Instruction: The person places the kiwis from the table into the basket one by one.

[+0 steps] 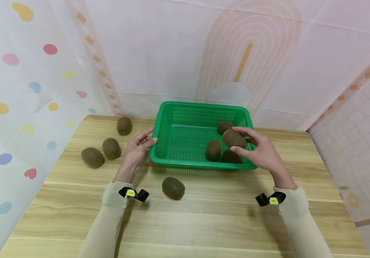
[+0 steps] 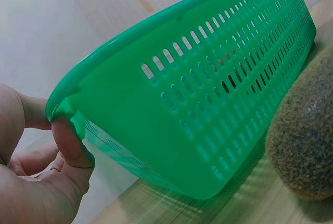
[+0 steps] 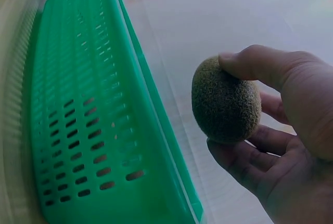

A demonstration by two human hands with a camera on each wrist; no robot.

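Observation:
A green plastic basket [image 1: 185, 165] with slotted walls stands at the back of the table. My left hand [image 1: 136, 150] grips its left rim, thumb on top and fingers under the lip, as the left wrist view [image 2: 41, 167] also has it. Above the basket's right end, my right hand [image 1: 263, 150] holds a brown kiwi [image 1: 234, 139] between thumb and fingers. In the right wrist view that kiwi [image 3: 226, 102] is higher than the basket rim. Inside the basket lie a kiwi [image 1: 213, 150] near the middle, another [image 1: 225, 127] at the back and one [image 1: 232, 156] at the front right.
One kiwi [image 1: 173, 187] lies on the wooden table [image 1: 204, 225] in front of the basket. Left of my left hand are three more: one at the back [image 1: 124, 125], one lower [image 1: 111, 148] and one leftmost [image 1: 92, 157]. A patterned cloth wall [image 1: 159, 64] rises right behind the basket.

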